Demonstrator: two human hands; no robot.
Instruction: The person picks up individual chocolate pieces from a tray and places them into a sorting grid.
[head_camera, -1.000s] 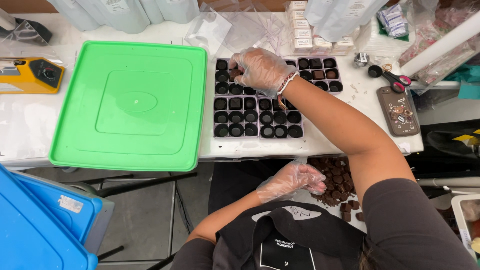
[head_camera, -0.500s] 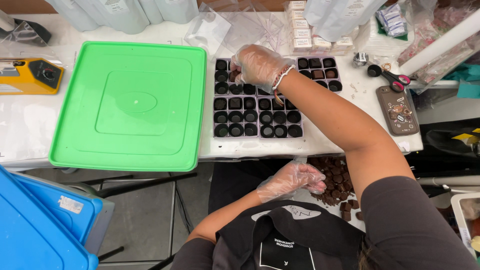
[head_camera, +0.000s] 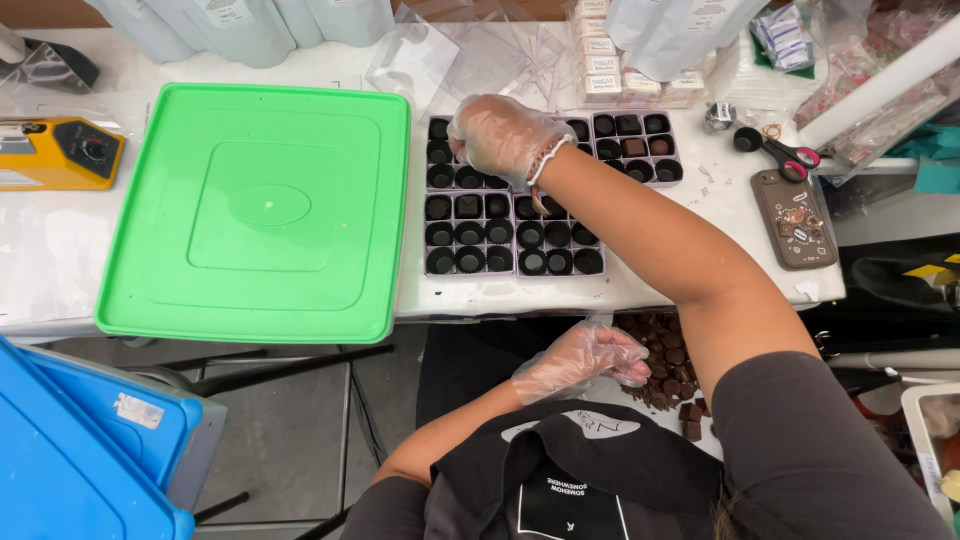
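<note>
So the right hand (head_camera: 503, 137), in a thin clear glove, is curled fingers-down over the top-left chocolate tray (head_camera: 468, 232) on the white table (head_camera: 60, 240); can't tell if it's pinching anything. At 6 o'clock from there, the left hand (head_camera: 582, 359) is loosely cupped at the pile of chocolates (head_camera: 668, 365) in the person's lap. Green lid (head_camera: 260, 210) sits at 9 o'clock of the trays
</note>
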